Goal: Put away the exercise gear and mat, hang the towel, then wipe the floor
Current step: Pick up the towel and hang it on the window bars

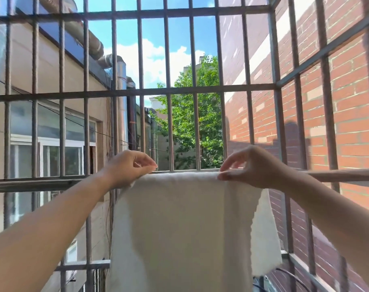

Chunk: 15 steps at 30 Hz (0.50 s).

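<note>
A cream-white towel [179, 224] hangs folded over a horizontal metal rail [343, 174] of the window cage, its far half showing at the right behind the near half. My left hand [130, 167] hovers at the towel's top left corner, thumb and fingertips pinched together just above the fabric with nothing visible between them. My right hand [253, 167] is at the top right of the fold, its thumb and fingertips nipping the towel's upper edge on the rail.
Rusty vertical and horizontal bars [169, 91] enclose the space ahead and on both sides. A red brick wall [348, 106] runs close on the right, and a beige building with windows [53, 144] on the left. A tree and sky lie beyond.
</note>
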### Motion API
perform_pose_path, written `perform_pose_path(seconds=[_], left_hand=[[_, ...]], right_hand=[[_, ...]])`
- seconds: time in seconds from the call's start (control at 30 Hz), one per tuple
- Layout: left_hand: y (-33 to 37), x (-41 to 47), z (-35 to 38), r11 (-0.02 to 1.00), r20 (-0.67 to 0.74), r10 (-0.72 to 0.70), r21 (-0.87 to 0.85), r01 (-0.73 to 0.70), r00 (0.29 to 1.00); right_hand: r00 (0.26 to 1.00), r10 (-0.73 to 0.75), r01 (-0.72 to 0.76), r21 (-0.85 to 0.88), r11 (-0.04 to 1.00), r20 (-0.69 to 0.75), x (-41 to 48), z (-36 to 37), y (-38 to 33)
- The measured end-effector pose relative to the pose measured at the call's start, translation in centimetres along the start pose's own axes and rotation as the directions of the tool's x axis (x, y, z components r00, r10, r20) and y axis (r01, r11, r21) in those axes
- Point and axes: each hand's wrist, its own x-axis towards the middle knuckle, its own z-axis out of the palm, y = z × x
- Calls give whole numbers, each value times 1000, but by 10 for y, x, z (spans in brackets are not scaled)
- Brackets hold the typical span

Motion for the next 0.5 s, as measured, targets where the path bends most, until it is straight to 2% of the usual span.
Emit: perform_pose_path(seconds=[0.13,0.2,0.3,0.5], left_hand=[[11,-10,4,997,-17,49,-61,-50,999],[19,-16,7,992,9,94,-85,-93,996],[21,-18,14,990,-13,135,-31,-135,991],[18,-16,15,992,-93,103,-66,-110,990]], right_hand=[[1000,3,-4,-106,994,-11,-3,6,0],[1000,7,-10,-103,995,-31,-3,7,2],[997,35,-40,-71,997,-74,-5,7,4],[992,75,-77,-10,997,-98,-4,1,14]])
